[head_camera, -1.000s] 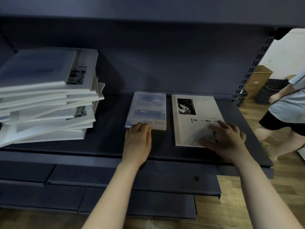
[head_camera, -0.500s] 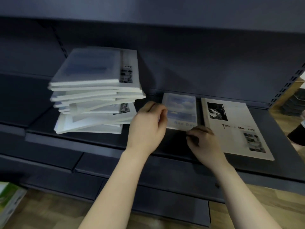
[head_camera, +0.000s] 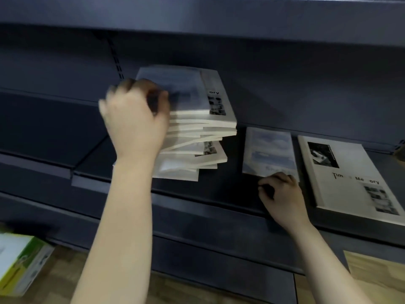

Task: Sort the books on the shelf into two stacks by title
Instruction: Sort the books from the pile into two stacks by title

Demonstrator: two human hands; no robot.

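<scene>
**Sorting barely begun: two stacks started, the mixed pile still standing**

The shelf (head_camera: 219, 194) carries every book in view. Toward its left end stands the mixed pile (head_camera: 197, 130), many books deep and skewed, with large and small covers interleaved. I judge it unsorted.

At the right end, reaching to the front edge, lies the large white book (head_camera: 350, 178), flat and face up, titled "Time & Memory". Just beside it on the left, with a gap between them, lies the small blue book (head_camera: 269, 150), also flat and face up, its title too blurred to read. I take these two as the starts of the two stacks, each one book deep as far as can be seen.

The left hand (head_camera: 135, 121) is at the left side of the mixed pile, fingers curled over its top. Motion blur hides whether it has a grasp. The right hand (head_camera: 282, 198) sits near the front edge of the shelf, fingers curled, knuckles at the near edge of the small blue book. Whether it pinches that edge cannot be told.

Outstanding, in my judgement: almost the whole pile remains to be sorted by title.
</scene>
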